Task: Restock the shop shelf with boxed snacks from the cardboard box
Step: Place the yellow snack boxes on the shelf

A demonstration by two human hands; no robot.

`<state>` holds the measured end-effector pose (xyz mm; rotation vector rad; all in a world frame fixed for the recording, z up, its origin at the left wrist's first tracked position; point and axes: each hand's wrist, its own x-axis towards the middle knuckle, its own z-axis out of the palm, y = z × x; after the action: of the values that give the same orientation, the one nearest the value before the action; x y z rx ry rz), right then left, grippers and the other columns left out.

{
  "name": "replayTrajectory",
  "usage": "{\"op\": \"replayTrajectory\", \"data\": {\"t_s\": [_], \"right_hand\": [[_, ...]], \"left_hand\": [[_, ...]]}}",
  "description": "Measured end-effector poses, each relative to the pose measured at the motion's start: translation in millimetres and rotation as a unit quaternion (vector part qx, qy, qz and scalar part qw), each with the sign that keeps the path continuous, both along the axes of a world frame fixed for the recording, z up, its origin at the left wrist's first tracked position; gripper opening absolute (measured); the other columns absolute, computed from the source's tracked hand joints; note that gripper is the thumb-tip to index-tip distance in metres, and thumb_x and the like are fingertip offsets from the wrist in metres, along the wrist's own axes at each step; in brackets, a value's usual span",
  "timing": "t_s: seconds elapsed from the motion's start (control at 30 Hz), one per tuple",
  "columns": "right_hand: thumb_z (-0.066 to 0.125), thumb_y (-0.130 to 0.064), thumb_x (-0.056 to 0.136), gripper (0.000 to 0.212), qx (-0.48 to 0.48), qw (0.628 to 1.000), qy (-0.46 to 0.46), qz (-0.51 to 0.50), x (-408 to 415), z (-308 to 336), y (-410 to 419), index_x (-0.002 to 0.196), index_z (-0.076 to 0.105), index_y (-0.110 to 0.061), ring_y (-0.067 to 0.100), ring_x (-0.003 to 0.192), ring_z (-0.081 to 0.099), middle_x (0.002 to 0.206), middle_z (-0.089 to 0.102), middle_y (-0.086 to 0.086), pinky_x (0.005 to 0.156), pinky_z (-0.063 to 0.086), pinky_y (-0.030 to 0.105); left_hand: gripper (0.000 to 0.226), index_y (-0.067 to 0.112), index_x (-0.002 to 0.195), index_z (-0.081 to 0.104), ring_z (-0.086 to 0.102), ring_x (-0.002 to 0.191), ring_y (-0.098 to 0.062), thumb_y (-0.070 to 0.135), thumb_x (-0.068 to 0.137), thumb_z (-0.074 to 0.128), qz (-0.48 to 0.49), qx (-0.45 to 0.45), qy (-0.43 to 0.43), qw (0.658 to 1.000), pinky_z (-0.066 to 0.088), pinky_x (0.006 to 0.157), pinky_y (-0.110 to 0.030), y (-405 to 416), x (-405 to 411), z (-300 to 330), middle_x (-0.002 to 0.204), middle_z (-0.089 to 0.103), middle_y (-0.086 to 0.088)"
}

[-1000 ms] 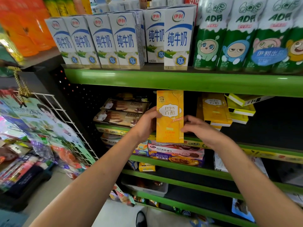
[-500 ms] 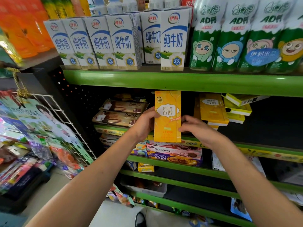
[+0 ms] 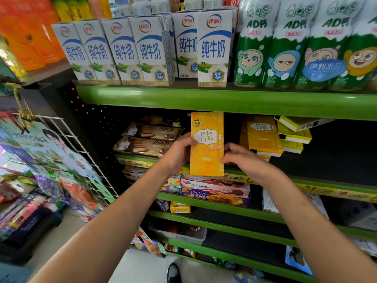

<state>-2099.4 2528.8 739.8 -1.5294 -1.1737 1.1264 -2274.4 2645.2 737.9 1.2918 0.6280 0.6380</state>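
A tall yellow Pejoy snack box (image 3: 207,144) stands upright at the front edge of the green shelf (image 3: 306,185), its face toward me. My left hand (image 3: 179,153) grips its left edge with the thumb on the front. My right hand (image 3: 238,158) pinches its lower right edge. More yellow Pejoy boxes (image 3: 263,135) stand and lie further right on the same shelf. The cardboard box is out of view.
Brown Franzzi biscuit packs (image 3: 146,139) are stacked at the shelf's left. Milk cartons (image 3: 151,50) and green AD drink packs (image 3: 285,48) fill the shelf above. Cookie boxes (image 3: 216,190) lie one shelf below. A wire rack with hanging snack bags (image 3: 51,160) stands at left.
Both hands and the yellow box have stayed almost where they were; the view has shifted slightly.
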Motion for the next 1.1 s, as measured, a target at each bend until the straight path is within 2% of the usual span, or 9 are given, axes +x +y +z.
{"op": "replayTrajectory", "data": {"t_s": [0.3,0.5,0.67,0.77,0.9,1.0,1.1], "right_hand": [[0.062,-0.013,0.09,0.011,-0.005,1.0,-0.006,-0.001,-1.6,3.1,-2.5,0.099,0.062,-0.019,0.01,0.097,0.065,0.097,0.073,-0.008,0.083,0.042,0.028],[0.062,-0.013,0.091,0.012,-0.009,1.0,-0.004,0.0,-3.4,5.9,-4.7,0.101,0.063,-0.019,0.003,0.092,0.066,0.093,0.073,-0.012,0.078,0.041,0.023],[0.062,-0.014,0.091,0.012,-0.009,1.0,-0.003,-0.001,-2.9,5.1,-4.6,0.101,0.063,-0.021,0.007,0.097,0.065,0.094,0.074,-0.012,0.082,0.041,0.026],[0.062,-0.015,0.091,0.012,-0.01,1.0,-0.003,0.0,-2.0,4.5,-4.5,0.101,0.063,-0.021,0.006,0.097,0.065,0.094,0.074,-0.013,0.083,0.042,0.026],[0.06,-0.01,0.091,0.012,-0.009,1.0,0.005,0.0,-1.1,3.4,-3.2,0.099,0.062,-0.018,0.0,0.089,0.066,0.09,0.074,-0.014,0.079,0.04,0.022],[0.06,-0.008,0.091,0.012,-0.009,1.0,0.004,0.001,-1.5,3.4,-2.1,0.098,0.062,-0.017,-0.004,0.084,0.066,0.088,0.073,-0.015,0.077,0.04,0.021],[0.061,-0.011,0.091,0.011,-0.009,1.0,-0.001,-0.003,-1.1,2.4,-2.5,0.098,0.063,-0.019,0.004,0.093,0.065,0.094,0.073,-0.011,0.08,0.04,0.024]], "left_hand": [[0.035,0.029,0.101,0.073,0.072,0.09,-0.012,0.02,0.076,0.051,0.001,-0.006,-0.008,1.0,0.057,0.066,-0.024,0.5,-0.9,-1.9,0.103,0.076,0.004],[0.035,0.026,0.105,0.07,0.072,0.09,-0.012,0.021,0.077,0.05,0.005,0.001,-0.006,1.0,0.057,0.068,-0.025,2.2,-0.3,-4.3,0.103,0.076,0.004],[0.035,0.027,0.105,0.071,0.071,0.093,-0.012,0.021,0.077,0.051,0.008,0.006,0.0,1.0,0.055,0.077,-0.032,2.8,0.2,-5.1,0.105,0.075,0.004],[0.035,0.028,0.104,0.071,0.071,0.092,-0.012,0.022,0.076,0.051,0.003,0.006,0.002,1.0,0.055,0.076,-0.031,2.1,0.1,-4.2,0.105,0.075,0.004],[0.04,0.024,0.112,0.067,0.07,0.095,-0.014,0.022,0.075,0.05,0.007,0.008,0.006,1.0,0.054,0.084,-0.037,2.6,0.6,-3.8,0.108,0.074,0.002],[0.041,0.023,0.112,0.066,0.071,0.094,-0.012,0.021,0.075,0.05,0.005,0.007,0.006,1.0,0.055,0.079,-0.033,1.8,0.9,-2.5,0.106,0.075,0.004],[0.039,0.024,0.111,0.067,0.071,0.093,-0.012,0.021,0.076,0.05,0.008,0.007,0.01,1.0,0.056,0.074,-0.028,0.8,0.1,-2.3,0.106,0.075,0.004]]}}
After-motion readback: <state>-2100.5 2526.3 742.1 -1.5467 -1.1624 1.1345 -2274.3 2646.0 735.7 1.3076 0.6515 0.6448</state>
